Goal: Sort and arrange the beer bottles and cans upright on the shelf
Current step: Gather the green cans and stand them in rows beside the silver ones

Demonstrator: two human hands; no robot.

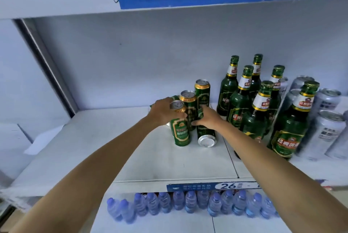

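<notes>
Bottles (243,99) stand sorted; your left hand (163,111) grips an upright green can (179,131), right hand (207,117) clasps the toppled can (205,134) left to raise.

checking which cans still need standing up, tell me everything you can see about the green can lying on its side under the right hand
The lying green can looks like metal, dark green with gold label print. It lies on its side on the white shelf, its bare silver base facing the camera. The right hand grips its upper part. An upright green can stands close on its left; whether they touch is unclear.
</notes>
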